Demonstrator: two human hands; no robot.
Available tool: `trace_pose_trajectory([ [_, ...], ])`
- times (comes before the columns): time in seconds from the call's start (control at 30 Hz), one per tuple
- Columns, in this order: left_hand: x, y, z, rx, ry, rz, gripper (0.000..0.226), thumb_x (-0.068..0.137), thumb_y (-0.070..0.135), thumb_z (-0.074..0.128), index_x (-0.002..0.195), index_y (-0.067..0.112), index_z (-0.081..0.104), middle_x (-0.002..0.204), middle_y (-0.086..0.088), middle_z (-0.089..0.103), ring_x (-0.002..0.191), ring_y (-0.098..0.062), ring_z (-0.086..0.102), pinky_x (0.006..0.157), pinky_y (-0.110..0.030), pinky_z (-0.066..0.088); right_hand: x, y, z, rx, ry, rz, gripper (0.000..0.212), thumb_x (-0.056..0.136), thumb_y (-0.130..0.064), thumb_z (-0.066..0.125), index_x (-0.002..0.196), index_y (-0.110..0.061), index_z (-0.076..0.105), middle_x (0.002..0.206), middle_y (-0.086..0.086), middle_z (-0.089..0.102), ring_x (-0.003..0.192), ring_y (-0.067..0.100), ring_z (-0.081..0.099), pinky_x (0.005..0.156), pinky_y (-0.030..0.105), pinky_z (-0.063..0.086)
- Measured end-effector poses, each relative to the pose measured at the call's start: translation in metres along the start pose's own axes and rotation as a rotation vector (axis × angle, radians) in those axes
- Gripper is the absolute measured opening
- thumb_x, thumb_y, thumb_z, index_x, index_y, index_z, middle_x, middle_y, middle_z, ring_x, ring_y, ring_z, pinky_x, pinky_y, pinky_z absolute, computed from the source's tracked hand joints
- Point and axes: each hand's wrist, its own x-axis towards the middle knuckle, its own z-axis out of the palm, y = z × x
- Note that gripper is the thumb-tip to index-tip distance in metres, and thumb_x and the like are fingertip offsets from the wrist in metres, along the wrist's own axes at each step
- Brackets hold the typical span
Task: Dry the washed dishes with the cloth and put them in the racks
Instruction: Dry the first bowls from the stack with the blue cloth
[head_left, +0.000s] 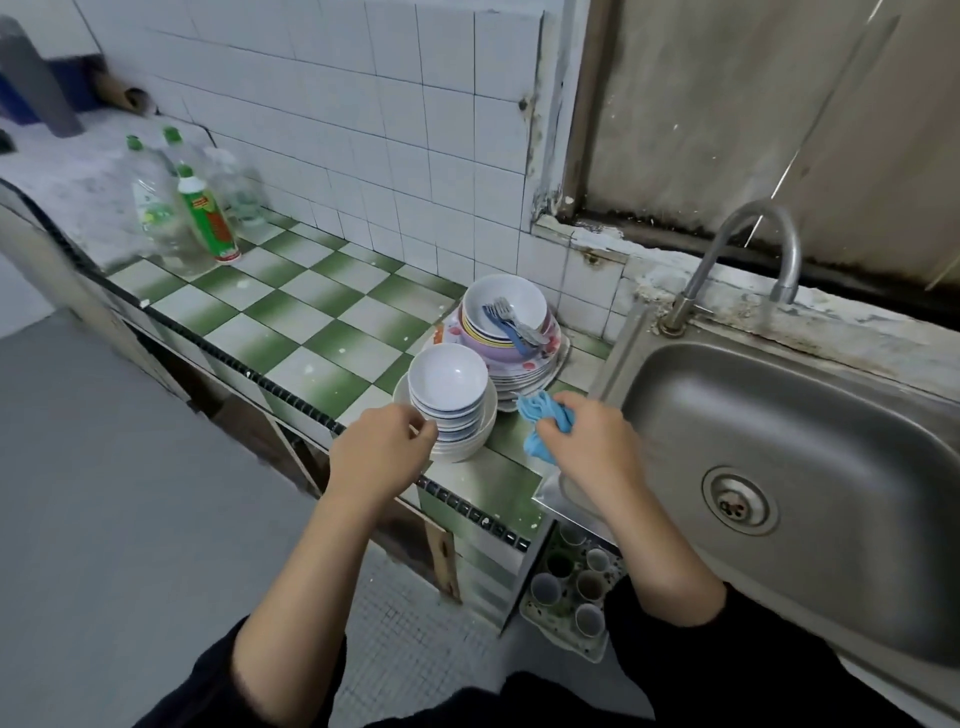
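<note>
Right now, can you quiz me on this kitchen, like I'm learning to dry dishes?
1. True or false: the right hand holds the crumpled blue cloth.
2. Where do the metal forks lie? A) in the steel sink B) in the deep white bowl C) on the grey floor
3. Name the white dishes in the near stack beside the left hand.
Key: 1 true; 2 B; 3 bowls.

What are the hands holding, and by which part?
The right hand grips the blue cloth by its bunched middle. The left hand is beside the bowl stack; grip unclear.
</note>
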Motion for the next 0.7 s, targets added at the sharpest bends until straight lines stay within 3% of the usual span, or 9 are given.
trace_pose_trajectory([
  [0.07,0.010,-0.002,0.001,-0.007,-0.006,-0.002,0.032,0.096,0.040,0.042,0.099,0.022,0.069,0.099,0.003,0.069,0.086,-0.021,0.060,0.066,-0.028,0.042,0.010,-0.006,0.002,-0.011,-0.002,-0.001,0.017,0.091,-0.031,0.053,0.099,-0.021,0.064,0.087,0.000,0.064,0.078,0.023,0.057,0.060,0.030,0.039],
  [0.23,0.040,-0.002,0.010,-0.041,-0.005,0.000,0.030,0.097,0.040,0.045,0.102,0.022,0.068,0.100,0.005,0.069,0.087,-0.018,0.061,0.069,-0.029,0.048,0.040,-0.014,0.012,0.033,-0.048,-0.028,0.017,0.090,-0.032,0.055,0.100,-0.022,0.065,0.090,0.001,0.067,0.081,0.025,0.060,0.070,0.035,0.052],
  [0.37,0.065,-0.003,0.024,-0.066,-0.046,0.045,0.026,0.096,0.036,0.048,0.110,0.025,0.067,0.115,0.007,0.066,0.106,-0.016,0.059,0.081,-0.031,0.050,0.070,-0.018,0.018,0.048,-0.091,-0.065,0.028,0.092,-0.032,0.057,0.117,-0.023,0.065,0.105,0.004,0.068,0.092,0.025,0.060,0.075,0.033,0.049],
  [0.5,0.094,-0.004,0.047,-0.072,-0.016,0.088,0.038,0.094,0.032,0.054,0.130,0.021,0.056,0.138,0.000,0.051,0.129,-0.019,0.041,0.098,-0.035,0.041,0.104,-0.019,0.027,0.053,-0.119,-0.104,0.032,0.092,-0.034,0.057,0.122,-0.026,0.062,0.109,0.003,0.069,0.092,0.025,0.060,0.075,0.032,0.048],
  [0.63,0.117,-0.001,0.065,-0.204,0.101,-0.065,0.050,0.090,0.021,0.059,0.138,0.013,0.045,0.134,-0.009,0.043,0.130,-0.024,0.031,0.094,-0.032,0.038,0.129,-0.019,0.036,0.082,-0.178,-0.110,0.034,0.093,-0.033,0.059,0.125,-0.024,0.061,0.112,0.002,0.068,0.100,0.025,0.061,0.078,0.030,0.049],
  [0.7,0.128,0.000,0.071,-0.212,0.107,-0.132,0.054,0.087,0.018,0.062,0.137,0.011,0.043,0.132,-0.010,0.040,0.128,-0.026,0.031,0.089,-0.033,0.040,0.136,-0.019,0.043,0.107,-0.223,-0.099,0.035,0.091,-0.034,0.062,0.125,-0.025,0.061,0.116,0.000,0.067,0.102,0.023,0.062,0.084,0.038,0.055],
])
